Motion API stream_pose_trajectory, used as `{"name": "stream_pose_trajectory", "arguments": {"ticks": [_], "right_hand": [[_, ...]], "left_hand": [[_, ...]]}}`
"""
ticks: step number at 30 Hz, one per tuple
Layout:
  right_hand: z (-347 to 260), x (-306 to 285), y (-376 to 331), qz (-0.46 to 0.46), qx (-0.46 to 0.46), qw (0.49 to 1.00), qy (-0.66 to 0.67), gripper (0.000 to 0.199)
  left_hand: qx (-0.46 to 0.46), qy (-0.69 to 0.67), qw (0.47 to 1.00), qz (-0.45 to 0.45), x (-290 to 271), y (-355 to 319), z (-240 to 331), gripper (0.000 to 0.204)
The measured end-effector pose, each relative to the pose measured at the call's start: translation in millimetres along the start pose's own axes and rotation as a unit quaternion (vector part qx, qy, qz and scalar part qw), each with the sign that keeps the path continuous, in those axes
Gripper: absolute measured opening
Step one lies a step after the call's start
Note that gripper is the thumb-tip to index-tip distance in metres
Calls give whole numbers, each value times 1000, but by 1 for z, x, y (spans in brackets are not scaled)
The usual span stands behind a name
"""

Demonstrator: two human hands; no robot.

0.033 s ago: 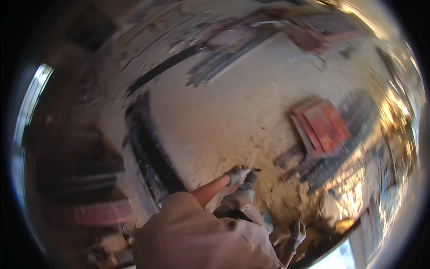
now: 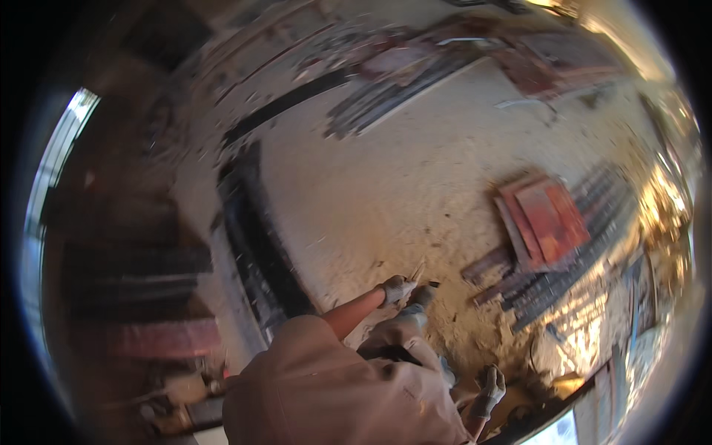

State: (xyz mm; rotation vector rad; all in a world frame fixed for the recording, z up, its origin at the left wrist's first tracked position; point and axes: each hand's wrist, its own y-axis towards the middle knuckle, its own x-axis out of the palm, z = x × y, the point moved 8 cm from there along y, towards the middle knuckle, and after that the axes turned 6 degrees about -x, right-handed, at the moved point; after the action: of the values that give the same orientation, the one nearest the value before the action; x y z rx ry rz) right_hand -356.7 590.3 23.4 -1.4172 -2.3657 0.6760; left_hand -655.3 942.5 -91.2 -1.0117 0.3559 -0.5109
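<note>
My left hand (image 2: 395, 290), in a grey-white glove, is held out before my body, above the sandy floor. Its fingers are closed on a thin pale stick (image 2: 420, 271) that points away from me; blur hides its exact kind. Just right of that hand, my shoe (image 2: 423, 295) shows below the leg, with a small dark piece (image 2: 434, 284) at its tip. Lower right, my right hand (image 2: 490, 386), also gloved, hangs by my side. Its fingers are curled, and whatever may be inside them is hidden.
Red metal plates (image 2: 545, 222) lie on dark metal bars (image 2: 593, 237) to the right. A long black beam (image 2: 263, 237) runs along the left. More dark bars (image 2: 400, 93) lie at the far side. A reddish piece (image 2: 167, 337) sits at the lower left.
The view has turned slightly, so the floor and the metal stacks appear shifted a little to the right. Both hands keep nearly the same pose.
</note>
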Motion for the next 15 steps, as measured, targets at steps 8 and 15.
{"name": "stream_pose_trajectory", "arguments": {"ticks": [8,15], "right_hand": [[0,41,85,-38,73,969,-231,20],[-39,44,185,66,20,957,-282,29]], "left_hand": [[164,80,917,354,-432,-61,98,27],[248,-135,738,613,-676,-95,201,27]]}}
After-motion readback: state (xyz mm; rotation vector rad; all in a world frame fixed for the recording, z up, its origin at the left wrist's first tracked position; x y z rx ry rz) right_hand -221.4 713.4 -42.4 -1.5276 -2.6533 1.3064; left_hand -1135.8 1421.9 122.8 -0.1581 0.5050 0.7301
